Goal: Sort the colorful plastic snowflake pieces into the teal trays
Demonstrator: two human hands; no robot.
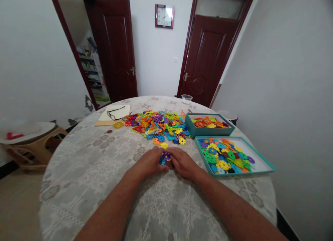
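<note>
My left hand (152, 162) and my right hand (181, 160) meet low over the near middle of the table. Their fingers are curled around a small cluster of notched plastic discs. A purple disc (167, 156) shows on top between them, with a blue disc (162, 161) at its left and a dark brown piece (170, 164) below. My fingers hide part of the cluster, so I cannot tell how the pieces join. Just beyond my fingertips lies a yellow disc (164, 145). Behind it spreads a large heap of mixed coloured pieces (158, 125).
At the right stand a green box (210, 131) and its shallow lid (262, 164), both containing loose pieces. Eyeglasses (111, 115) rest on paper (122, 111) at the back left. A clear plastic bowl (186, 99) sits near the far edge of the round, cloth-covered table (85, 185).
</note>
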